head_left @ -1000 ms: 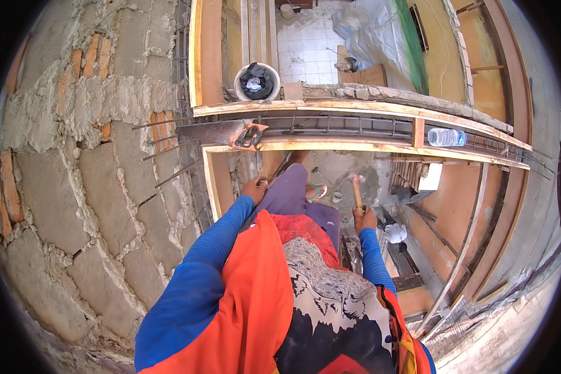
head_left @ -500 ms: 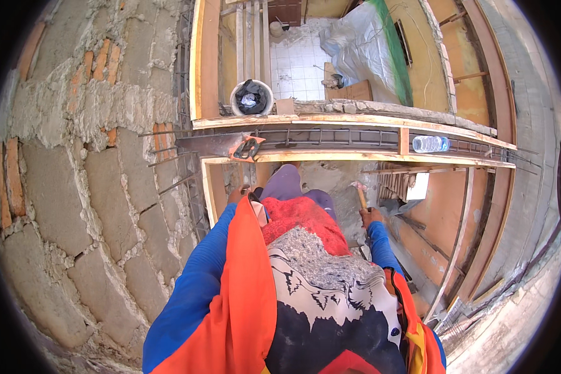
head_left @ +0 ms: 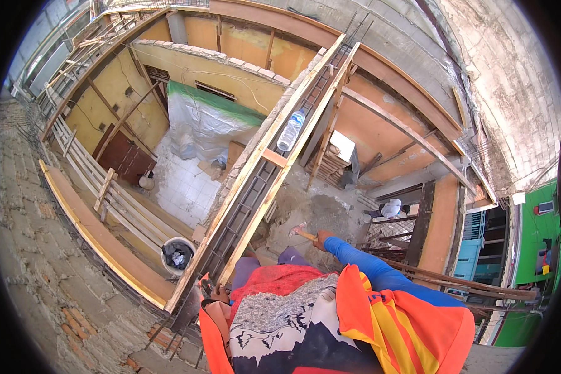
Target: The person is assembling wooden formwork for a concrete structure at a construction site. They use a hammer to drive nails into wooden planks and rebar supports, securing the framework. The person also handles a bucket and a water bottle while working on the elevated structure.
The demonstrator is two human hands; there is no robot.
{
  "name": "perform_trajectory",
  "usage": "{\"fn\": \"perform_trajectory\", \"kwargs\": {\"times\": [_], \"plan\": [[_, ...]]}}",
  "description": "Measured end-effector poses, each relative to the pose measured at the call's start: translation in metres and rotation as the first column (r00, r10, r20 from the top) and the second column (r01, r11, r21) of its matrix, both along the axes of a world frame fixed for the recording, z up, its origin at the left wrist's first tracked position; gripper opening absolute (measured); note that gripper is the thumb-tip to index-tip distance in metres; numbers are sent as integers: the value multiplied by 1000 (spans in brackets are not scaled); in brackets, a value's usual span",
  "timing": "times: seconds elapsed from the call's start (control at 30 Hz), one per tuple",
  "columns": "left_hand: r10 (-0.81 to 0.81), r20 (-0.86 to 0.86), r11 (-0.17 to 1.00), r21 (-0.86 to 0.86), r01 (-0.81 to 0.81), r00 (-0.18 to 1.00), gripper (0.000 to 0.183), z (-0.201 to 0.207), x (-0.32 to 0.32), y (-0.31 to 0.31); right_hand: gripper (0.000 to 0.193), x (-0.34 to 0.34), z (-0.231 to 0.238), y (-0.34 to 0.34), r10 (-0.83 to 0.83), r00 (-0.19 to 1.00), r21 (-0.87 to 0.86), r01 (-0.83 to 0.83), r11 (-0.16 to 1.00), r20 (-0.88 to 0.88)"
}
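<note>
My right hand (head_left: 321, 240), at the end of a blue sleeve, is closed around the wooden handle of a hammer (head_left: 305, 234). The hammer's pale head points left over the grey floor far below. My left hand (head_left: 219, 293) is close to the handle of a handsaw (head_left: 204, 284), by the timber formwork edge. Its fingers are small and partly hidden, so I cannot tell whether they grip the saw. Most of the saw blade is hidden by my orange vest. Between the formwork boards (head_left: 250, 232) runs a rebar cage (head_left: 265, 186).
A clear plastic bottle (head_left: 291, 131) lies across the formwork beyond a wooden spacer (head_left: 275, 158). A white bucket (head_left: 177, 254) with a black bag stands at left. Rooms drop away on both sides. A person (head_left: 391, 209) is below right. Rough brickwork (head_left: 56, 274) borders the left.
The view has swung to the right, bringing the lower room and green wall into sight. My left hand has moved from the formwork edge towards the saw handle. The hammer stays in my right hand.
</note>
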State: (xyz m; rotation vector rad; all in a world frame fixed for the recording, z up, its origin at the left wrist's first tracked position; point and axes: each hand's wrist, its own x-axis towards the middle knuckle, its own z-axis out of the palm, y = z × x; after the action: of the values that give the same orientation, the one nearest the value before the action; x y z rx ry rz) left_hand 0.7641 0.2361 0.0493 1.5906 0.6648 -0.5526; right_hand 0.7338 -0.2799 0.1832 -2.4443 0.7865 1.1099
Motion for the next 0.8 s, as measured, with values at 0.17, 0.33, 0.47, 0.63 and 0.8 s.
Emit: {"fn": "perform_trajectory", "kwargs": {"times": [0.17, 0.33, 0.47, 0.63, 0.8], "plan": [[-81, -11, 992, -95, 80, 997, 35, -3, 16, 11, 51, -25, 9, 2, -87, 995, -36, 86, 996, -48], [-164, -34, 986, -18, 163, 986, 35, 0, 49, 17, 50, -34, -1, -3, -77, 996, -40, 75, 996, -50], [-251, -29, 968, 26, 251, 968, 34, -2, 78, 12, 49, -42, -5, 3, -171, 985, -69, 173, 983, 28], [-335, 15, 940, 82, 332, 942, 34, -1, 111, 16, 50, -34, 2, 17, -193, 980, -19, 195, 981, 55], [-457, 82, 884, 155, 441, 886, 33, 19, 142, 7, 47, -20, 10, 30, -212, 976, 10, 212, 977, 52]]}}
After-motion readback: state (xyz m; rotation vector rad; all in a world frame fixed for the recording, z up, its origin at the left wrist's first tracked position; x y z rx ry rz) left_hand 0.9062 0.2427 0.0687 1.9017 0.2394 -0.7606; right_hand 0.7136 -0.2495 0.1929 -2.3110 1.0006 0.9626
